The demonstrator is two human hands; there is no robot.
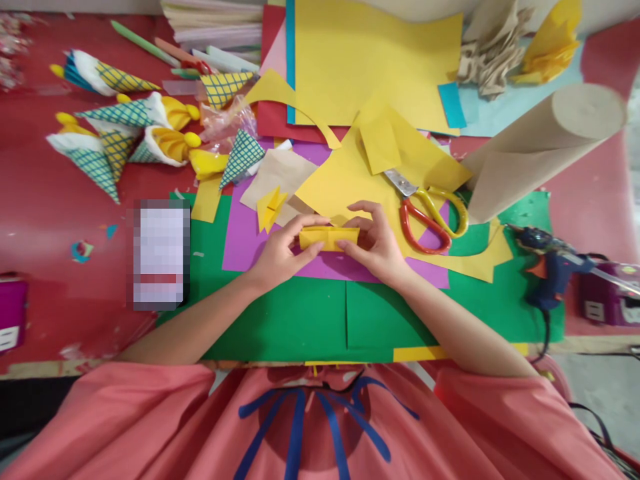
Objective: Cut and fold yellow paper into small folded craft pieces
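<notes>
A small folded yellow paper piece [329, 237] lies over a purple sheet [240, 240] on green paper [300, 320]. My left hand [280, 257] pinches its left end, thumb below and fingers on top. My right hand [376, 243] grips its right end the same way. Both hands press the folded strip flat against the purple sheet. A small folded yellow shape [270, 208] sits just to the upper left of my hands.
Red-and-yellow scissors [429, 213] lie right of my hands on yellow paper [380, 60]. A brown paper roll [540, 147] and a blue glue gun [547, 267] are at right. Several patterned paper cones [120, 137] lie at upper left. A phone [161, 253] rests at left.
</notes>
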